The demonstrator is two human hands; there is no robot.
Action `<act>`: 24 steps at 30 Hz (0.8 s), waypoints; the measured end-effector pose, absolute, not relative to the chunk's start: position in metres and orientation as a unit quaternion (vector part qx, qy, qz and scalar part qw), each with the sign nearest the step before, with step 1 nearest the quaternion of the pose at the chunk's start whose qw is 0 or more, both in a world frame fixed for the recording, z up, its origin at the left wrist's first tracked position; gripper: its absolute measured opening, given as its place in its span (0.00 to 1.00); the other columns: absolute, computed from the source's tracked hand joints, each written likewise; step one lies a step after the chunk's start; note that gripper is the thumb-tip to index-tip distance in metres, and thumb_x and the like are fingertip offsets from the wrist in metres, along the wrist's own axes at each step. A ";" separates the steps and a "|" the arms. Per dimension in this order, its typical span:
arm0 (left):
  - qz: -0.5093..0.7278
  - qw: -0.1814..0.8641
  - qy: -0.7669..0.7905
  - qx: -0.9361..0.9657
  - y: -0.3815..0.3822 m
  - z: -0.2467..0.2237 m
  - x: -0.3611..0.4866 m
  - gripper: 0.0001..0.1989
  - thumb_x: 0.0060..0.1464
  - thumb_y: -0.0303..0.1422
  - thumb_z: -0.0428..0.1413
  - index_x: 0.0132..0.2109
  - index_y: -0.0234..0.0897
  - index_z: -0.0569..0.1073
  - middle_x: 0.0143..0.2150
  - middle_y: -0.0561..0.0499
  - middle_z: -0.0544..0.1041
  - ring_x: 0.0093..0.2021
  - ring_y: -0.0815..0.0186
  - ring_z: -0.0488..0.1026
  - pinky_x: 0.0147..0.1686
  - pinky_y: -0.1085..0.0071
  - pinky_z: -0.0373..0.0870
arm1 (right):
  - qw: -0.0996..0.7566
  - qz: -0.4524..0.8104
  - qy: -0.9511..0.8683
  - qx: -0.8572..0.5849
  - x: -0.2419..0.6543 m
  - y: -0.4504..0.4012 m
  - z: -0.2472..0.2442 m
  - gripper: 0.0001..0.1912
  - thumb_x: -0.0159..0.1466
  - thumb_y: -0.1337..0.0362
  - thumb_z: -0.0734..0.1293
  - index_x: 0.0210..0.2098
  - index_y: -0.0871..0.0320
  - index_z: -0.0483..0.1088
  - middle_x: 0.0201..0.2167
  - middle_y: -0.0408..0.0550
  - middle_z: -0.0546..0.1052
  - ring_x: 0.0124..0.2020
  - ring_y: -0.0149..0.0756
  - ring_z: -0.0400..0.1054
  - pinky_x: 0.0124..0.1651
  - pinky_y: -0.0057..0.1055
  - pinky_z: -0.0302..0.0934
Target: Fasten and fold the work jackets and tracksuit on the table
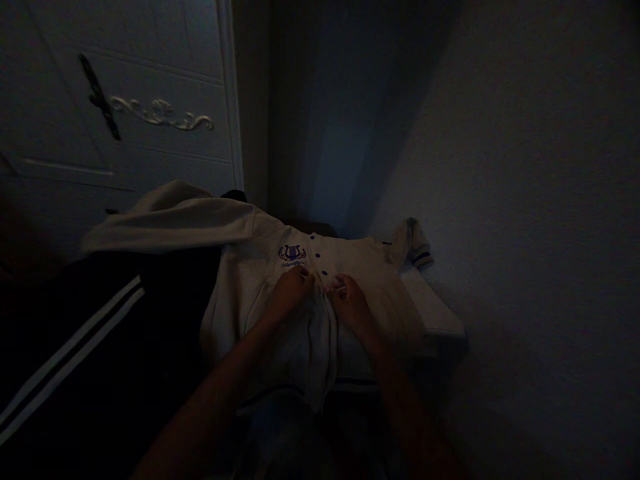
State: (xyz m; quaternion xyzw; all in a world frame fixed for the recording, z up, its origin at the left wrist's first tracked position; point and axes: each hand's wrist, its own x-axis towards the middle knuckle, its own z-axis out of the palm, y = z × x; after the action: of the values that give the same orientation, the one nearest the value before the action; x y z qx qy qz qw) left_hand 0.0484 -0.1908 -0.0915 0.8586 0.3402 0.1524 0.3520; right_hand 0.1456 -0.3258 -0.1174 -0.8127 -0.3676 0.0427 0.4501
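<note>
My left hand (293, 288) and my right hand (350, 303) pinch the two front edges of a pale jacket (380, 293), just below its dark buttons (318, 255). The jacket lies spread out in front of me, with a blue badge (292, 253) near my left hand. Black cloth with two white stripes (170, 313) is on the left, and a white door (165, 73) is on the far left.
</note>
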 end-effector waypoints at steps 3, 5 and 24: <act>0.107 0.309 0.344 0.880 -0.173 -0.093 0.067 0.14 0.56 0.37 0.50 0.39 0.33 0.77 0.42 0.35 0.80 0.43 0.55 0.77 0.39 0.69 0.67 | 0.371 -0.006 -0.396 -0.840 0.162 -0.298 -0.105 0.22 0.61 0.57 0.65 0.51 0.62 0.70 0.45 0.56 0.75 0.41 0.38 0.71 0.46 0.32 0.64; 0.084 0.298 0.344 0.886 -0.166 -0.097 0.079 0.14 0.53 0.39 0.54 0.35 0.31 0.77 0.40 0.31 0.79 0.42 0.50 0.77 0.38 0.66 0.68 | 0.299 -0.012 -0.423 -0.855 0.173 -0.280 -0.102 0.18 0.60 0.60 0.66 0.47 0.62 0.73 0.44 0.58 0.75 0.43 0.41 0.71 0.46 0.32 0.63; 0.164 0.414 0.263 0.856 -0.131 -0.127 0.093 0.18 0.52 0.32 0.52 0.16 0.37 0.63 0.15 0.55 0.61 0.19 0.71 0.61 0.22 0.74 0.51 | 0.533 0.121 -0.269 -0.793 0.210 -0.286 -0.134 0.17 0.49 0.54 0.70 0.32 0.59 0.80 0.33 0.50 0.81 0.35 0.42 0.75 0.41 0.35 0.68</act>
State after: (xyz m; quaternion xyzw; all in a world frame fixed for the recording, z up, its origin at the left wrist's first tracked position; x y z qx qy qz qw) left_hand 0.0926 -0.1308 -0.1274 0.8559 0.2628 0.1639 0.4141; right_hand 0.2102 -0.2864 -0.1345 -0.7929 -0.2693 0.1212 0.5330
